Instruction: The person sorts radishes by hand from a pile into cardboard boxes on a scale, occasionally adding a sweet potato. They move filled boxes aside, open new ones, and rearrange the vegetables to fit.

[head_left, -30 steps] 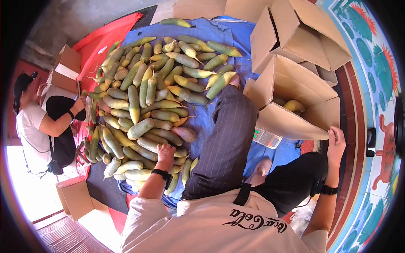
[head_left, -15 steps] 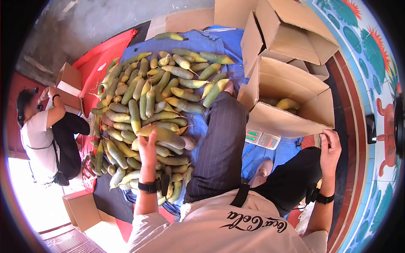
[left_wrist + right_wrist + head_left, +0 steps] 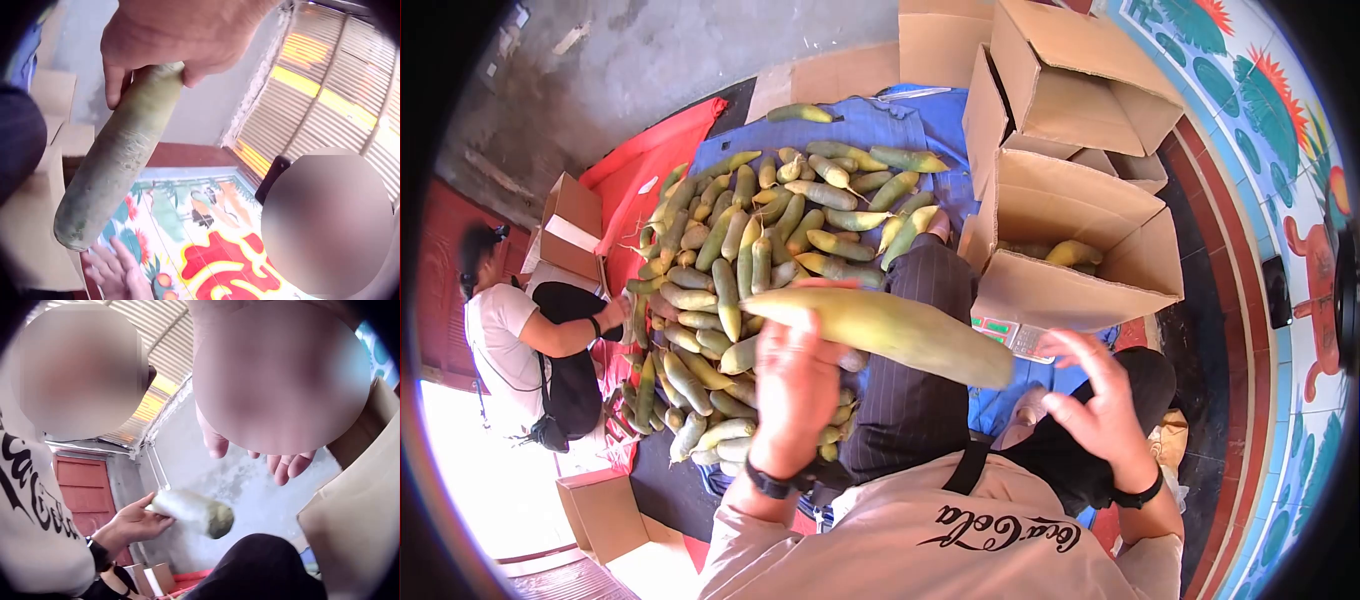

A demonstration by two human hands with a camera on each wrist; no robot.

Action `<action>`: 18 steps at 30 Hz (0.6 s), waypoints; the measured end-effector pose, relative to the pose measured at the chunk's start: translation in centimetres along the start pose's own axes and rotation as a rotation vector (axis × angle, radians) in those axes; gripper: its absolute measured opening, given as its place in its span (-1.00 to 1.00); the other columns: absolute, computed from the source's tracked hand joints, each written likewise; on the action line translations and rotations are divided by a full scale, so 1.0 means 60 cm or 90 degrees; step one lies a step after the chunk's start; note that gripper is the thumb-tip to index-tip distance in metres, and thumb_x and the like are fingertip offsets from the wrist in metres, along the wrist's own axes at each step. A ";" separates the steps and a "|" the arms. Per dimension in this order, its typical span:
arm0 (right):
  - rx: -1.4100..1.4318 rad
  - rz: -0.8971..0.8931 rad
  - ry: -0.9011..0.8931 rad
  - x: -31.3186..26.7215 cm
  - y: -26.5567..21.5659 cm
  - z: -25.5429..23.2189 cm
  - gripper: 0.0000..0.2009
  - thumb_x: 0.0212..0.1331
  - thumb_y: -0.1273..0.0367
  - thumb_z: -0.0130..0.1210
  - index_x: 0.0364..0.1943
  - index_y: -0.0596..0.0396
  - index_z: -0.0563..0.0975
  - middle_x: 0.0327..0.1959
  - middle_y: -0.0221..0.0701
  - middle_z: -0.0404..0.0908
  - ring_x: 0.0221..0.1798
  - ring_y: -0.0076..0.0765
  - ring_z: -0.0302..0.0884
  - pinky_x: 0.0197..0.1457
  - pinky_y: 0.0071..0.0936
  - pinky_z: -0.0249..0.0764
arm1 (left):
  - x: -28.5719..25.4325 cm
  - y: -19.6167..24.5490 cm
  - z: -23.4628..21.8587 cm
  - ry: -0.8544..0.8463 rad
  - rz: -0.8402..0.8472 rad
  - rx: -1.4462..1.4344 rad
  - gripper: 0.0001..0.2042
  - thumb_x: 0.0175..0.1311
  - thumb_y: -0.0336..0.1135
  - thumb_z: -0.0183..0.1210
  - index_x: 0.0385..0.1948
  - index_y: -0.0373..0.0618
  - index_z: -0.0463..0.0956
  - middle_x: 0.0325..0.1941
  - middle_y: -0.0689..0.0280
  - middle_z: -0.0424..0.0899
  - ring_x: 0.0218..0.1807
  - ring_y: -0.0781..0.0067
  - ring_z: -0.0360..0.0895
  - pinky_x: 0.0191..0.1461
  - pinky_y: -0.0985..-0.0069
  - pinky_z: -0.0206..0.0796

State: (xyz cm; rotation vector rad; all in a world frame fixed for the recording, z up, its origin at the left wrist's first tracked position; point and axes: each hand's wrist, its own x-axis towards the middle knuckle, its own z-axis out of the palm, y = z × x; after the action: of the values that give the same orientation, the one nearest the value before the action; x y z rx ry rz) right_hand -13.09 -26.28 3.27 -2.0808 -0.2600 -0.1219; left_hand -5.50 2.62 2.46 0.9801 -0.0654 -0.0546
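My left hand (image 3: pixel 797 380) grips a long green radish (image 3: pixel 890 325) by its tapered yellowish end, up over my lap. In the left wrist view the radish (image 3: pixel 119 156) slants downward from the fingers, its blunt end scuffed and darker. My right hand (image 3: pixel 1100 400) is apart from the radish's blunt end, fingers spread and holding nothing. In the right wrist view my right hand (image 3: pixel 284 465) is mostly blurred, with its fingertips showing. A large heap of green radishes (image 3: pixel 730 270) lies on a blue cloth to the left of my leg.
An open cardboard box (image 3: pixel 1090 285) with a few radishes inside stands at the right, by a digital scale (image 3: pixel 1010 338). More boxes (image 3: pixel 1090 80) are behind it. At far left another person (image 3: pixel 530 340) sits beside the heap. A tiled wall (image 3: pixel 1260 150) runs along the right.
My left hand has picked a green radish from the heap and brought it up and right, over my lap. My right hand has left the box edge and moved inward toward the radish.
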 end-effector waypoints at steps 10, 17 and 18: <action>0.074 0.151 0.000 -0.019 0.029 -0.018 -0.44 -0.11 0.43 0.32 0.07 0.22 0.41 -0.12 -0.35 0.56 -0.07 -0.49 0.50 0.04 -0.51 0.39 | 0.028 -0.118 0.056 -0.205 -0.178 0.005 -0.60 0.42 -0.19 -0.06 0.17 -0.23 0.24 0.21 0.06 0.39 0.21 0.19 0.40 0.24 0.20 0.28; -0.059 0.216 0.275 0.028 0.068 -0.151 -0.47 0.02 0.32 0.23 0.08 0.32 0.40 -0.14 -0.36 0.54 -0.08 -0.49 0.45 0.04 -0.54 0.36 | 0.075 -0.145 0.025 -0.298 -0.079 0.307 -0.55 0.40 -0.12 -0.04 0.19 -0.23 0.25 0.29 0.14 0.33 0.31 0.23 0.29 0.33 0.33 0.12; -0.094 0.212 0.280 0.038 0.082 -0.168 -0.49 0.02 0.34 0.22 0.06 0.33 0.41 -0.16 -0.34 0.54 -0.10 -0.48 0.46 0.02 -0.53 0.37 | 0.077 -0.146 0.022 -0.298 -0.081 0.304 -0.55 0.40 -0.12 -0.04 0.19 -0.23 0.25 0.29 0.14 0.33 0.31 0.23 0.29 0.33 0.33 0.12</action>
State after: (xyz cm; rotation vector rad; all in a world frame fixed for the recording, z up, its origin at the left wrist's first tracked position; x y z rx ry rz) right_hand -9.55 -37.04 4.60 -2.1491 0.3710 -0.3981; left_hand -1.16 -3.73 -3.96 1.4326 -0.4623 -0.3991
